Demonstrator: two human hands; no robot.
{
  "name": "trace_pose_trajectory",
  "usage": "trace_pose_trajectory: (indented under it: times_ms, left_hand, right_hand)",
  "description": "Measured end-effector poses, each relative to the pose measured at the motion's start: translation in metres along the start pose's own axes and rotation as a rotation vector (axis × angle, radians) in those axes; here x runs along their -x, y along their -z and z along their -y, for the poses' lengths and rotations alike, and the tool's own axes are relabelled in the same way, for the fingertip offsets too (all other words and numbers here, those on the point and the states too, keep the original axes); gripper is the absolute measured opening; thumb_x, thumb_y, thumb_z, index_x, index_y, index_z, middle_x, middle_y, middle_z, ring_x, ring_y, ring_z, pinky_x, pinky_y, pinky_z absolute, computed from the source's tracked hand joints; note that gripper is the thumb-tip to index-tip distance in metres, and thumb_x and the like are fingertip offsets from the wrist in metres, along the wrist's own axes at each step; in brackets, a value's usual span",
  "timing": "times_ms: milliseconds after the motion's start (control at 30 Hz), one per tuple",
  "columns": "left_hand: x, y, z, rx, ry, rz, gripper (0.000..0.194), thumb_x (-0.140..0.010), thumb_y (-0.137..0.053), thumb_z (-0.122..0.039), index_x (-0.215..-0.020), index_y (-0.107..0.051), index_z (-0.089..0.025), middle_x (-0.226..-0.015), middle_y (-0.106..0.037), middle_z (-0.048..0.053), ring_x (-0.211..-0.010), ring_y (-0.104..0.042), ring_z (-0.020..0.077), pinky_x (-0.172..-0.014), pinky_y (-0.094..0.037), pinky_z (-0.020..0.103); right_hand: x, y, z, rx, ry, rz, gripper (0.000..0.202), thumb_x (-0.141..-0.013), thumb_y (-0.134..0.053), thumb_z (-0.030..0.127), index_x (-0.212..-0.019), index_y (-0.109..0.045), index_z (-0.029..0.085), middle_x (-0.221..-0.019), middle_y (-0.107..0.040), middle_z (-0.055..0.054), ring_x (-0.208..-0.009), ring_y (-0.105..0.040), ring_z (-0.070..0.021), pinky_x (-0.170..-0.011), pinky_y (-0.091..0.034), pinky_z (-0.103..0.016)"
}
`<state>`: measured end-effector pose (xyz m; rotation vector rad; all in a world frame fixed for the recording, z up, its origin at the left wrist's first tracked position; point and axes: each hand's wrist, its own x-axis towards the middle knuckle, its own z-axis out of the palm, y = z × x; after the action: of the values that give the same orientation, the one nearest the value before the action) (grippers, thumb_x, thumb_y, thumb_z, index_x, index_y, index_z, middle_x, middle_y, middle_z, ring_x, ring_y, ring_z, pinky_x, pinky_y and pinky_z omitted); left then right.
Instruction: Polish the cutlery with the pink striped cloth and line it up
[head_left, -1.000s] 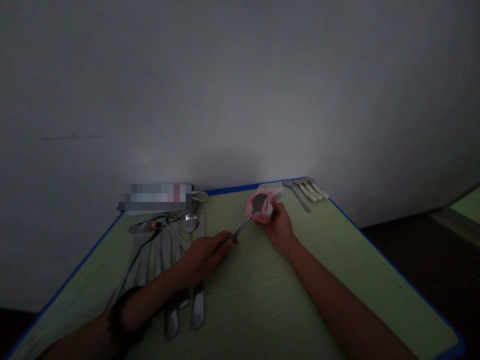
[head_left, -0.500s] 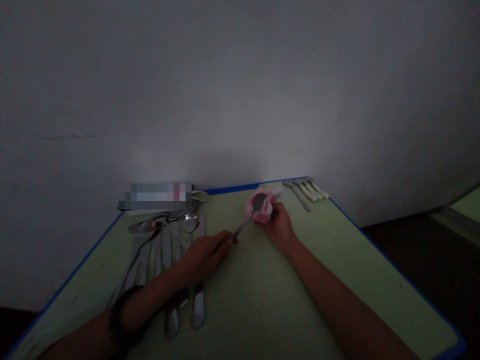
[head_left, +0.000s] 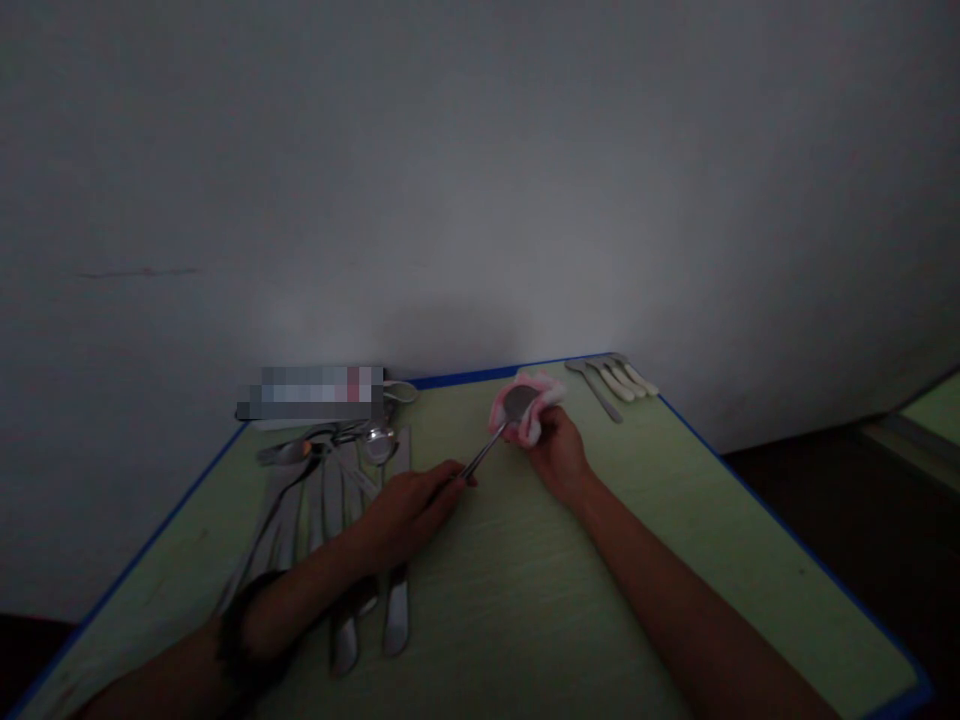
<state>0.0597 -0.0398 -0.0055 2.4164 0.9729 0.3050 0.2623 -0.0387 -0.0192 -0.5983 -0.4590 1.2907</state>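
Observation:
My left hand is closed around the handle of a metal spoon, which points up and to the right. The spoon's bowl lies against a crumpled pink and white cloth. From the right, my right hand grips that cloth behind and beside the bowl; its fingers are partly hidden by the cloth. Under and beside my left forearm lie several metal knives, with forks and a shiny round spoon or ladle bowl above them.
The light green table has a blue edge and stands against a grey wall. At its back left is a blurred-out box. Several pieces of cutlery with white handles lie at the back right, beside a metal one.
The cloth has shifted slightly around the spoon's bowl and its folds look different, with my right hand moving a little. My left hand and the spoon have barely moved.

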Motion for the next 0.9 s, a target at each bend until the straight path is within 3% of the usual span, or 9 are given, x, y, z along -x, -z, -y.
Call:
trace_pose_trajectory:
  times_ms: [167, 667, 900]
  left_hand:
    - [0.0003, 0.0009, -0.002, 0.0, 0.007, 0.006, 0.031, -0.093, -0.031, -0.037, -0.099, -0.056, -0.021, -0.084, -0.067, 0.002, -0.075, -0.063, 0.0163, -0.066, -0.043, 0.025]
    - [-0.0002, 0.0014, -0.0032, 0.0, 0.005, 0.006, 0.031, -0.093, -0.03, -0.037, -0.098, -0.056, -0.02, -0.082, -0.066, 0.002, -0.074, -0.062, 0.0166, -0.064, -0.043, 0.024]
    - [0.0005, 0.0012, -0.0023, 0.001, 0.005, 0.003, 0.031, -0.093, -0.03, -0.037, -0.099, -0.056, -0.021, -0.078, -0.065, 0.001, -0.072, -0.062, 0.0158, -0.062, -0.042, 0.023]
  right_hand:
    - [0.001, -0.0009, 0.0017, -0.017, 0.006, 0.057, 0.017, -0.065, -0.041, 0.011, -0.053, -0.052, 0.018, -0.044, -0.051, 0.003, -0.04, -0.041, -0.0093, -0.051, -0.042, -0.025]
    - [-0.0004, -0.0007, 0.0007, 0.0, -0.009, 0.026, 0.013, -0.066, -0.046, 0.013, -0.054, -0.048, 0.019, -0.052, -0.053, 0.004, -0.047, -0.043, -0.0093, -0.051, -0.043, -0.023]
    - [0.0019, -0.0044, 0.0031, -0.017, -0.017, -0.013, 0.011, -0.065, -0.046, 0.012, -0.064, -0.054, 0.019, -0.054, -0.054, 0.005, -0.046, -0.043, -0.0091, -0.048, -0.041, -0.022]
